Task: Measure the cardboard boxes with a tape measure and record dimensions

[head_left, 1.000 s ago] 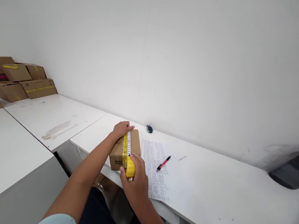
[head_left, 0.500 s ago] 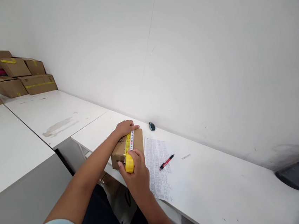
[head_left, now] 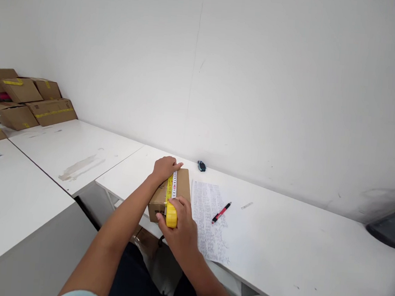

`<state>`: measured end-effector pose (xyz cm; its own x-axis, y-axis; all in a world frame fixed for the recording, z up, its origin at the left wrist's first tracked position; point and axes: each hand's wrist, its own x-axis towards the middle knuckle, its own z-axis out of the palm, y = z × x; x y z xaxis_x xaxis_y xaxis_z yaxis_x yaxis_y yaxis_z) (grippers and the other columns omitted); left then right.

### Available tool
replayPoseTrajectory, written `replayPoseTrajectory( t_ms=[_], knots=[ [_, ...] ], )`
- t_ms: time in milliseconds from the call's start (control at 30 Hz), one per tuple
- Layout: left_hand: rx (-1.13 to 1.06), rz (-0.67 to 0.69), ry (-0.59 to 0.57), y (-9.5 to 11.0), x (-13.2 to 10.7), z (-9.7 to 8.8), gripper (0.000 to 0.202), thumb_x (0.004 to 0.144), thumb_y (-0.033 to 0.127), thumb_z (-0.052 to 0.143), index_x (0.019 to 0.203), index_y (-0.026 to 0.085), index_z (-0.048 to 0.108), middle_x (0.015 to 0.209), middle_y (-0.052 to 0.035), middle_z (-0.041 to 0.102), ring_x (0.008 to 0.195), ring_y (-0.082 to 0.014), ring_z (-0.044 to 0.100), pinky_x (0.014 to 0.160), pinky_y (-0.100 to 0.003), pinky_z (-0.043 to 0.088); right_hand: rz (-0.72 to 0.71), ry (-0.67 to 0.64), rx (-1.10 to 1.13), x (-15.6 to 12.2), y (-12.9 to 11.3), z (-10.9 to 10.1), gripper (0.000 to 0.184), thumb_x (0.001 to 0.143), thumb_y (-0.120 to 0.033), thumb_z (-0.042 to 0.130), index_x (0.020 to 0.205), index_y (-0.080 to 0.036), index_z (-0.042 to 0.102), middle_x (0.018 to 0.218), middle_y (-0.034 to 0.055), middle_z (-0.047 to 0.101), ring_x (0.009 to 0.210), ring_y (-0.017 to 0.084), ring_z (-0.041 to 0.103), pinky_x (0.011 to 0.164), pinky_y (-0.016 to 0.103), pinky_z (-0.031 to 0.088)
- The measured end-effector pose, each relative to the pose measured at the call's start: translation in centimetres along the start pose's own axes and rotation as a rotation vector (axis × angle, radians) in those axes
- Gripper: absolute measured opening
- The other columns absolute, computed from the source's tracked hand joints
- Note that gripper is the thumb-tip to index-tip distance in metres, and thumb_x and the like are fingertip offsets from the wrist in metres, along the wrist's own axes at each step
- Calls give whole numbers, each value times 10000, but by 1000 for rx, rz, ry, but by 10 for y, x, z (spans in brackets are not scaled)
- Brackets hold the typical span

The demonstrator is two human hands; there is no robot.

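A small brown cardboard box (head_left: 183, 184) sits near the front edge of a white table (head_left: 295, 250). My left hand (head_left: 165, 167) curls over the box's far top edge, pinning the end of a white measuring tape (head_left: 174, 185) that runs across the lid. My right hand (head_left: 180, 223) grips the yellow tape measure case (head_left: 171, 216) at the box's near edge.
A written sheet of paper (head_left: 209, 221) lies right of the box with a red pen (head_left: 221, 212) on it. A small dark object (head_left: 201, 166) rests by the wall. Several cardboard boxes (head_left: 30, 101) are stacked at far left. A dark device (head_left: 390, 227) sits at right.
The tape case has slid a little up toward the box's near edge, shortening the drawn-out tape. Both hands keep their places on the box.
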<state>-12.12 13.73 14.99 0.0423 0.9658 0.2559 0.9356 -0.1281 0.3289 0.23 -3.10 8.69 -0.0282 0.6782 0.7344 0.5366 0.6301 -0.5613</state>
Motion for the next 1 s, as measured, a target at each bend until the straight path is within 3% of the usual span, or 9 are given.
replayPoseTrajectory(
  t_ms=[333,1000],
  knots=[
    [-5,16,96,3,-6,-2,384,923,490,466,677,203,531,772,-21,639,717,-170,552,591,-297,298,12,20,22,-9,4,8,358,837,-356,610,1165,-222,558,1183,119,595,1006,248,652,687,347,594],
    [-7,2,92,5,-6,-4,415,933,503,428,657,208,522,732,-15,638,672,-168,542,574,-308,288,11,14,30,-10,5,7,348,833,-345,614,1155,-226,562,1176,116,593,1003,244,652,680,339,593]
  ],
)
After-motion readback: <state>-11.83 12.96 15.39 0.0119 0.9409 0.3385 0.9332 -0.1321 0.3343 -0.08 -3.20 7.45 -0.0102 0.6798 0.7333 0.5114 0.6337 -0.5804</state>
